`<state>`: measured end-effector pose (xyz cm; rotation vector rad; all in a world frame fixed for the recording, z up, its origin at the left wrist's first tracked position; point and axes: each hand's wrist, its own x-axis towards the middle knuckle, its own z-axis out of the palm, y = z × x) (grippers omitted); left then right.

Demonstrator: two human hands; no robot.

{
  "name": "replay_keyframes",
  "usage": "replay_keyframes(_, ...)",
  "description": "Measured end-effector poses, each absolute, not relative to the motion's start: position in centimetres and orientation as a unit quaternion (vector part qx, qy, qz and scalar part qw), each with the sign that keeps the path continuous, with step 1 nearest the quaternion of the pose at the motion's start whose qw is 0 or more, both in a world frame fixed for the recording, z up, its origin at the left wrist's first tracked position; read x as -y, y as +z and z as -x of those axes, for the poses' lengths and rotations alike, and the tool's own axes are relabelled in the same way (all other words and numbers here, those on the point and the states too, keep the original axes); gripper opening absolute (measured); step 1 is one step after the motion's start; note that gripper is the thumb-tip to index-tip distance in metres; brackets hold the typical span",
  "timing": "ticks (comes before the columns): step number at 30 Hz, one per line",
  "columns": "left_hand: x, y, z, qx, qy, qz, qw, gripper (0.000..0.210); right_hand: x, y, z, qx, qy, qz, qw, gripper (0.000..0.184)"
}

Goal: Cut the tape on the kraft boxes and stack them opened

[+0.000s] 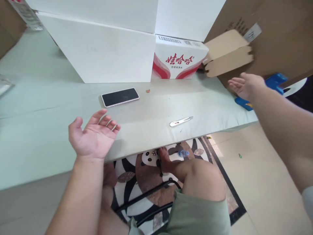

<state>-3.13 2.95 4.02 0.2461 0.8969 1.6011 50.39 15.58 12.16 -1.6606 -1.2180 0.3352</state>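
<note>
My left hand (94, 137) is turned palm up over the front of the table, fingers loosely spread and holding nothing. Just beyond its fingertips lies a phone (120, 97) with a dark screen and a pale edge. My right hand (246, 85) hangs at the right, fingers extended, with nothing visible in it. Close to it are a blue object (244, 103), partly hidden by my forearm, and an opened brown cardboard box (230, 54). Between my hands a white utility knife (181, 121) rests near the table's front edge.
White cartons (105, 52) stand along the back, beside a white box with red lettering (179, 60). A large brown carton (276, 39) is at the right. A clear bottle (28, 14) stands far left. A small brown scrap (148, 91) lies on the table (49, 130).
</note>
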Motion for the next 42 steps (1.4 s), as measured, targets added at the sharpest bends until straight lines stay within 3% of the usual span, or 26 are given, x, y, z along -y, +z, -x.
replay_keyframes(3, -3.2, 4.0, 3.3, -0.387, 0.695, -0.103, 0.597, 0.046, -13.7, 7.4, -47.9, 0.419, 0.237, 0.725, 0.492, 0.023)
replay_keyframes(5, -3.4, 4.0, 3.5, -0.382, 0.699, -0.104, 0.595, 0.05, -9.5, 3.5, -46.4, 0.387, 0.259, 0.738, 0.489, 0.03)
replay_keyframes(10, -3.2, 4.3, 3.1, -0.392, 0.694, -0.113, 0.594, 0.052, 5.7, -3.6, -46.6, 0.318, 0.208, 0.79, 0.481, 0.039)
replay_keyframes(17, -3.4, 4.8, -0.2, -0.453, 0.691, -0.136, 0.548, 0.053, 21.2, -9.6, -50.1, 0.213, 0.175, 0.911, 0.307, 0.029)
replay_keyframes(22, -3.2, 3.7, -0.9, -0.479, 0.667, -0.17, 0.545, 0.05, 19.7, -15.1, -50.0, 0.267, 0.248, 0.917, 0.161, 0.02)
replay_keyframes(29, -2.7, 3.2, -0.9, -0.48, 0.618, -0.223, 0.582, 0.037, 9.3, -23.2, -46.1, 0.375, 0.332, 0.865, 0.033, 0.04)
replay_keyframes(32, -2.8, 3.1, -1.7, -0.494, 0.646, -0.172, 0.556, 0.049, 7.3, -24.9, -45.2, 0.417, 0.342, 0.842, 0.026, 0.039)
replay_keyframes(37, -2.8, 2.9, -2.4, -0.508, 0.633, -0.174, 0.558, 0.05, 6.8, -25.3, -44.7, 0.463, 0.339, 0.819, 0.013, 0.039)
replay_keyframes(42, -3.2, 2.9, -2.6, -0.472, 0.63, -0.207, 0.581, 0.058, 7.3, -21.0, -44.3, 0.482, 0.275, 0.832, 0.009, 0.029)
